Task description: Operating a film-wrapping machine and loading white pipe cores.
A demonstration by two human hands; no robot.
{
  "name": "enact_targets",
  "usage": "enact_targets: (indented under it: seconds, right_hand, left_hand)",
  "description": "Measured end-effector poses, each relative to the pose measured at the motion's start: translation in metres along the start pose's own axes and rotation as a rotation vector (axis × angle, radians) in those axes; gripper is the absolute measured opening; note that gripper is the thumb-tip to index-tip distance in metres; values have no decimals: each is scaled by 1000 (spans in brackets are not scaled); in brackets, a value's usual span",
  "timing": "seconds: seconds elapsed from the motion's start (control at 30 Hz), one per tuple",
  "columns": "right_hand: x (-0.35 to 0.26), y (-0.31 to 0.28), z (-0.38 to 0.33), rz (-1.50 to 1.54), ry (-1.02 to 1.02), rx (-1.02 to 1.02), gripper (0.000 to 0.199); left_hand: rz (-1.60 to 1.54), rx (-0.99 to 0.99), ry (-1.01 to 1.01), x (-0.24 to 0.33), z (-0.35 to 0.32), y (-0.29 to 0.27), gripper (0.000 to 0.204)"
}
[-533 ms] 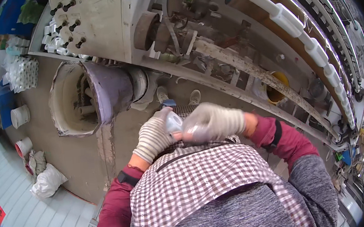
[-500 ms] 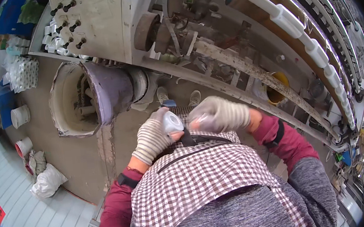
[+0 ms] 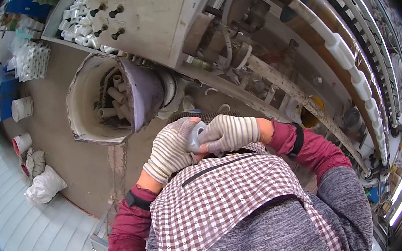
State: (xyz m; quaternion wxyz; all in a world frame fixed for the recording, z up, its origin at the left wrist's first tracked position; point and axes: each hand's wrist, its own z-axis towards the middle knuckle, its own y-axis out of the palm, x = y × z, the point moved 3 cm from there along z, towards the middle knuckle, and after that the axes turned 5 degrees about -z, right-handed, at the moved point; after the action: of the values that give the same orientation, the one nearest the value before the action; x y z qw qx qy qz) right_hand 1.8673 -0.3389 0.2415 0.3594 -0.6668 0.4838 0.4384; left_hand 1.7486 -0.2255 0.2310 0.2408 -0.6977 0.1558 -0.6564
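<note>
In front of my apron, my left hand (image 3: 169, 149), in a striped knit glove, is wrapped round a small white roll (image 3: 194, 139) with a hollow core. My right hand (image 3: 231, 133), gloved the same way, presses its thumb and fingers against the open end of that roll. Both hands meet at waist height, and the fingers cover much of the roll. Whether the right fingertips pinch a loose end or the core itself is hidden.
To the left stands a large worn bucket (image 3: 73, 108) with several pale tubes (image 3: 117, 96) inside. Beyond it, white rolls (image 3: 78, 28) fill a bin beside a machine cabinet (image 3: 149, 22). A long machine with rollers (image 3: 344, 54) runs along the right. A white sack (image 3: 45, 185) lies at left.
My right hand, blurred and just apart from the roll before, has come left onto its end. The left hand keeps hold. The whole view has shifted, showing more of the bucket's inside.
</note>
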Motion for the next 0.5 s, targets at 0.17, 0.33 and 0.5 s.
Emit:
enact_targets:
  seconds: [0.17, 0.33, 0.5]
  right_hand:
    - [-61, -12, -2, 277, -508, -161, 22]
    - [77, -44, -16, -344, 216, 480, 48]
    - [161, -18, -44, -296, 648, 360, 55]
  left_hand:
    - [-19, 403, -294, -8, 10, -68, 74]
    - [-396, 821, -26, 5, 34, -146, 66]
    - [-965, 1052, -147, -106, 91, -218, 43]
